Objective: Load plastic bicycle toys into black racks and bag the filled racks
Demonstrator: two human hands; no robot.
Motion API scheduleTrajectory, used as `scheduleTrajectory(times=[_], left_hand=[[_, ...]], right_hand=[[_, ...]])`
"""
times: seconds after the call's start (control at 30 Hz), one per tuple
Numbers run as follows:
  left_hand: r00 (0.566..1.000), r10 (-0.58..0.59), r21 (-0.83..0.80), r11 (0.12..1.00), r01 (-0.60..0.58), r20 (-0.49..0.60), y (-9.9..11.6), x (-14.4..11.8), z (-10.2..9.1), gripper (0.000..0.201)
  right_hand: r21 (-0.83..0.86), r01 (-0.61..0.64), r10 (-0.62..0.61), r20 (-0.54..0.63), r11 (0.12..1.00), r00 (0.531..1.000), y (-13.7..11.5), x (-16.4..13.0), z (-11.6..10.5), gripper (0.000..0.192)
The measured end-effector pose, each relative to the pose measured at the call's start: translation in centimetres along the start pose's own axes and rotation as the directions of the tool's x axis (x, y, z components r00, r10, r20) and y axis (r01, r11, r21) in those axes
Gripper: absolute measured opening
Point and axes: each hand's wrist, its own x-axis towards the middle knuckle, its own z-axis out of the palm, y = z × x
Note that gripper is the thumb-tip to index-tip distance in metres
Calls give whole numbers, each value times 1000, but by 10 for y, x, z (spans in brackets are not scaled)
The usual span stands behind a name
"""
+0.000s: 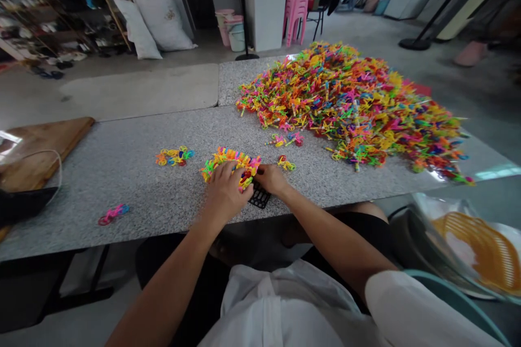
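My left hand (226, 191) curls over a tight row of small colourful plastic pieces (232, 156), its fingers and thumb around the near side. Close by on the right, my right hand (273, 179) has its fingers pinched together at the end of that row. What sits between those fingertips is hidden. A black plastic grid (259, 196) shows below the two hands, its far part covered by the row. Just beyond my right hand lies a small yellow and red cluster (286, 163). Another loose cluster (175, 156) is left of the row.
A large heap of similar pieces (350, 103) covers the right of the speckled stone table (134, 184). A pink and blue piece (114, 213) lies front left, near a wooden board (44, 146). A yellow basket (476, 249) is low on my right. Beyond stand a fan (243, 11) and pink stools (296, 16).
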Motion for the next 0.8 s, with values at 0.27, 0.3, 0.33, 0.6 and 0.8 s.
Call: scheduleTrajectory(times=[0.27, 0.3, 0.33, 0.6, 0.8], left_hand=[[991, -129, 129, 983, 134, -46, 25, 6, 16, 36], [989, -138, 131, 981, 143, -50, 25, 5, 18, 36], [988, -146, 132, 979, 152, -55, 26, 5, 19, 35], [981, -167, 134, 975, 179, -98, 27, 4, 29, 36], [980, -186, 122, 973, 194, -71, 27, 2, 31, 38]], right_hand=[[-126, 57, -58, -4, 990, 998, 6, -5, 2, 20], [-119, 70, -70, 5, 990, 998, 7, -5, 2, 19], [-112, 83, -82, 12, 990, 997, 8, -4, 2, 19], [-41, 124, -122, 51, 991, 991, 10, -1, -5, 18], [-218, 124, -107, 90, 968, 990, -1, -4, -8, 20]])
